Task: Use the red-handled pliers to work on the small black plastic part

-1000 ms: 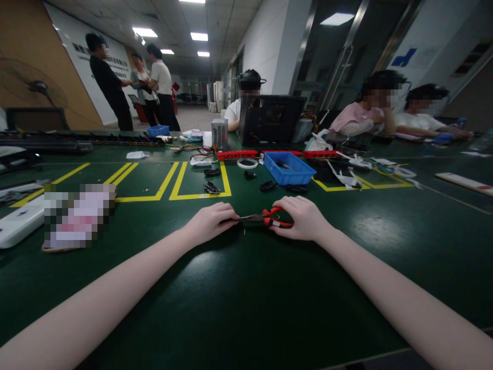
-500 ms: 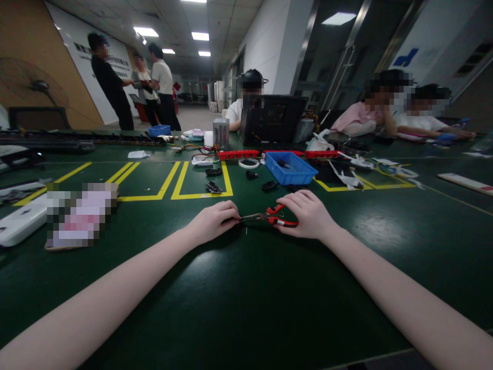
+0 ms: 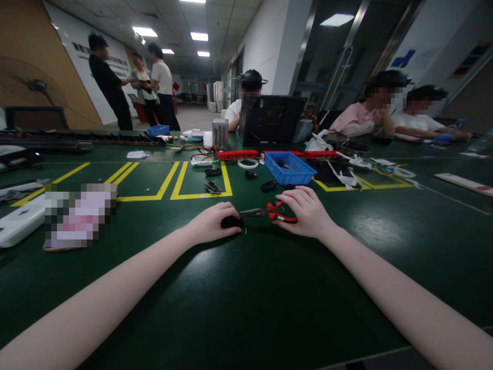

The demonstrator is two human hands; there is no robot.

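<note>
My right hand point(image 3: 306, 213) is closed on the red-and-black handles of long-nose pliers point(image 3: 265, 211), whose jaws point left. Between the thumb and fingers of my left hand point(image 3: 215, 223) sits a small black part point(image 3: 230, 221), mostly covered by the fingers. The plier tips reach the top of my left fingers, close to the black part; whether they grip it I cannot tell. A thin, pale sliver point(image 3: 245, 230) lies on the green table point(image 3: 246, 298) just beneath the tips. Beyond my hands are black parts such as a dark clip-like piece point(image 3: 213, 187).
A blue bin point(image 3: 290, 168) holding dark pieces stands past my right hand. To the left lie a phone point(image 3: 80, 216) and a white device point(image 3: 23, 218). A white ring point(image 3: 248, 163) and red strips point(image 3: 236, 154) lie farther back. Other people sit across the table or stand behind.
My left thumb has lowered away from the fingers, exposing more of the black part. The plier tips have risen slightly, and my right hand has shifted a little upward.
</note>
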